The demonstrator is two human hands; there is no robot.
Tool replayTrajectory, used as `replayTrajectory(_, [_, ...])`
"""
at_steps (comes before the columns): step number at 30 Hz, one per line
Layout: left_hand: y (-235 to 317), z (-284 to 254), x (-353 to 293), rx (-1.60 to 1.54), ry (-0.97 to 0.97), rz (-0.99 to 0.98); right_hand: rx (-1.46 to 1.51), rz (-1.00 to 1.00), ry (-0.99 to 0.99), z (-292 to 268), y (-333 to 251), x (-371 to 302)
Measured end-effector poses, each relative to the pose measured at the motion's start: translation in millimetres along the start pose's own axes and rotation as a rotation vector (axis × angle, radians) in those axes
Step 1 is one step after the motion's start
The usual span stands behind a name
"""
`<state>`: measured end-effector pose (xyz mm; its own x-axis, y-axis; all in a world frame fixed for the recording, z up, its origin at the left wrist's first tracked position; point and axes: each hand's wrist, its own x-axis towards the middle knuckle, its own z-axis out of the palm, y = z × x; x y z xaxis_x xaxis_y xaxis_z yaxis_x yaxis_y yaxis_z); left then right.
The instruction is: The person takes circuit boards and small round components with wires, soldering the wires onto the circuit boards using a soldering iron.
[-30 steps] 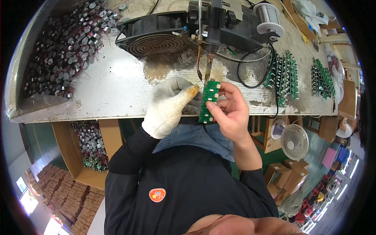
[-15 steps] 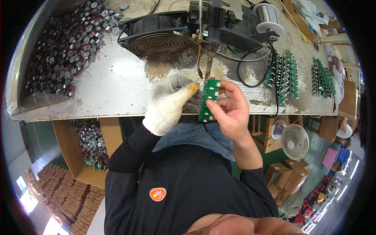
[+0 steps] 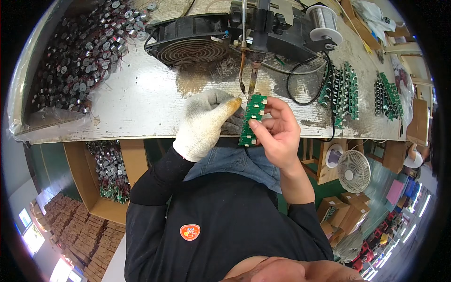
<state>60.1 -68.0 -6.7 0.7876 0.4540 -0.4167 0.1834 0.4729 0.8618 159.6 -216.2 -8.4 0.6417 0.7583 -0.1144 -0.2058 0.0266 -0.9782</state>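
Note:
In my bare right hand is a green circuit board strip, pinched between thumb and fingers near the table's front edge. Small white connectors run along the strip. Its far end meets the tip of an upright soldering iron. My left hand, in a white glove with a yellow-stained thumb, is closed in a pinch just left of the board. A thin wire seems to stick out at its fingertips; the rest of what it holds is hidden. Beside the iron, a thin curved metal tube points down towards the board.
A heap of small round motors with red wires fills the left. Behind my hands stand a black fan and a solder wire spool. Finished-looking board strips lie right, near a black cable. An open carton stands below.
The view has shifted very slightly. Both hands, the board strip and the iron keep almost the same places relative to each other.

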Motion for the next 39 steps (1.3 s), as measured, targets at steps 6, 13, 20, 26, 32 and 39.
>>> replayTrajectory(6, [6.9,4.5,-1.9,-0.103,-0.021,-0.086,-0.012,-0.019,0.017,-1.9,2.4,-1.5])
replayTrajectory(13, [3.6,3.8,-2.7,-0.083,-0.024,-0.098,-0.011,-0.009,0.018,-2.6,5.9,-4.5])
replayTrajectory(20, [4.6,5.5,-2.8,0.096,0.014,0.033,-0.004,-0.014,0.002,-2.7,5.8,-5.1])
replayTrajectory(26, [9.8,8.1,-2.4,0.186,0.006,0.015,-0.008,-0.029,-0.014,-4.2,6.9,-4.9])
replayTrajectory(32, [9.2,7.9,0.1,0.186,0.001,0.030,-0.011,-0.041,-0.009,-3.5,5.7,-2.9])
replayTrajectory(39, [11.9,10.5,-2.4,0.208,0.001,0.048,-0.024,-0.060,-0.002,-3.7,4.1,-4.7])
